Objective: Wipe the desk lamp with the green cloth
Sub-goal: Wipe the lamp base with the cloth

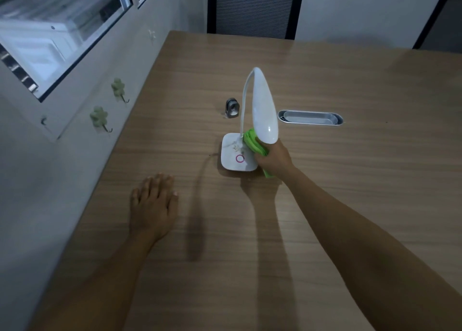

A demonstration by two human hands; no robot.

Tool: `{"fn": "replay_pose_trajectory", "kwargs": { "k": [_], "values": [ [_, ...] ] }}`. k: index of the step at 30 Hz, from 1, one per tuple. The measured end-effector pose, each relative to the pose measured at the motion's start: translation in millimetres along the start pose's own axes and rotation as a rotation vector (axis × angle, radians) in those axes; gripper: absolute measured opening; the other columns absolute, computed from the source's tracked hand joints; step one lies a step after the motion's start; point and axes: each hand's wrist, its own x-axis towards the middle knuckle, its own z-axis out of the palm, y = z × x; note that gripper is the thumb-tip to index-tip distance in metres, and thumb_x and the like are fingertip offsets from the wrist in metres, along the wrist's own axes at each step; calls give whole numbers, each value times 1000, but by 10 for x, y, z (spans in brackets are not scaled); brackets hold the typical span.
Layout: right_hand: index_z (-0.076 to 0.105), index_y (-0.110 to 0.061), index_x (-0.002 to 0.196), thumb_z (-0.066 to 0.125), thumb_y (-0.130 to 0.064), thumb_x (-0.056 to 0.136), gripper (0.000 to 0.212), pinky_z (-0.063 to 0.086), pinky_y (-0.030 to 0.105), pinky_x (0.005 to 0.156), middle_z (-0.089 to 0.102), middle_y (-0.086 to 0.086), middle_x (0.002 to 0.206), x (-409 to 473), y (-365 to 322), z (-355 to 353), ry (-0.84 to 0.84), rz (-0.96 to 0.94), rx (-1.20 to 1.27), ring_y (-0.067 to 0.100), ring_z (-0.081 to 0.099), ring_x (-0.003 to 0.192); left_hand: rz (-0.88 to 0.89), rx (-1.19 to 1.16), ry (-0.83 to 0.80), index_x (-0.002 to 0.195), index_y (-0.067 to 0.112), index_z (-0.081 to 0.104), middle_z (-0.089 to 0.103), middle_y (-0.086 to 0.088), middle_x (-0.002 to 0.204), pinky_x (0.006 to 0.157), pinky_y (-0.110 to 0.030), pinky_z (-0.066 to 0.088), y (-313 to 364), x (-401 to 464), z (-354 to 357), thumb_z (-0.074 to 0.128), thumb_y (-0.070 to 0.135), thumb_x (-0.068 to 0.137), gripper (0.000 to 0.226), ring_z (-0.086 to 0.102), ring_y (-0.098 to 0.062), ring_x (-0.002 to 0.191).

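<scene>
A white desk lamp [262, 110] stands near the middle of a wooden table [350, 180], its head drooping over its square base [233, 155]. The right hand [273, 159], just right of the base, grips a bunched green cloth [253, 141] pressed against the base beneath the lamp head. The left hand [152, 205] lies flat on the table, fingers spread and empty, well left of the lamp. The lamp looks light, so steadying the base with the free hand would likely help the wiping.

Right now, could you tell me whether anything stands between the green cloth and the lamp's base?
Nothing visible does. The right hand holds the green cloth right at the base of the desk lamp, beneath its drooping head. The left hand rests flat on the table, apart.
</scene>
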Motion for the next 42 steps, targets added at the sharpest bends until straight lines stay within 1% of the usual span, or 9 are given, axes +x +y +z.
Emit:
{"fn": "replay_pose_trajectory", "kwargs": {
  "k": [5,9,13,16,23,27,30,37,42],
  "values": [
    [56,-32,129,67,-27,75,56,47,42,99,45,3,144,-464,72,54,-54,-182,-290,40,56,109,-4,0,-10,143,27,42,42,-4,153,112,-52,26,4,-3,-3,15,51,89,66,35,-30,142],
    [63,-31,122,70,-22,70,53,48,42,96,52,2,139,-707,66,62,-50,-314,-228,37,58,106,-7,5,-12,144,28,40,40,-2,154,113,-52,25,1,-8,-1,13,52,88,67,34,-29,143],
    [61,-29,125,65,-22,77,49,48,42,99,49,2,141,-414,-30,-22,95,-153,-199,38,57,111,-3,-4,-5,144,27,42,41,-3,153,112,-52,25,9,-11,-6,14,51,88,67,35,-29,142],
    [56,-30,129,62,-25,81,49,45,42,102,44,1,145,-308,-100,46,36,-67,-222,40,53,114,1,-13,-4,144,27,42,40,-4,154,112,-53,24,4,-12,1,14,51,88,66,34,-29,143],
    [58,-33,126,69,-29,69,58,47,41,96,47,2,143,-781,-223,427,-81,-346,-293,38,56,107,-2,-20,7,142,27,44,43,-4,152,112,-53,26,14,-17,-2,18,50,89,63,36,-29,141],
    [57,-30,126,66,-25,73,55,48,43,92,50,6,139,-497,-319,283,121,-207,-239,41,55,101,-3,-15,9,141,27,45,44,-4,151,111,-53,27,11,-10,3,20,49,89,61,37,-30,140],
    [52,-30,130,63,-27,77,55,46,43,94,46,6,141,-390,-284,277,126,-104,-307,41,52,103,-3,-26,8,141,26,45,44,-4,151,111,-53,27,4,-3,16,22,49,90,61,37,-30,140],
    [52,-32,131,66,-32,71,62,44,43,92,44,3,146,-805,-147,515,-62,-388,-430,39,52,106,-16,-39,5,142,29,43,42,-1,152,112,-53,26,3,-7,29,22,49,90,59,35,-29,142],
    [53,-27,131,64,-30,75,56,43,43,94,46,8,143,-483,-411,324,103,-287,-405,39,51,108,-9,-24,8,143,30,42,42,-1,152,112,-53,26,1,-12,14,20,49,91,60,36,-28,142]
  ]
}}
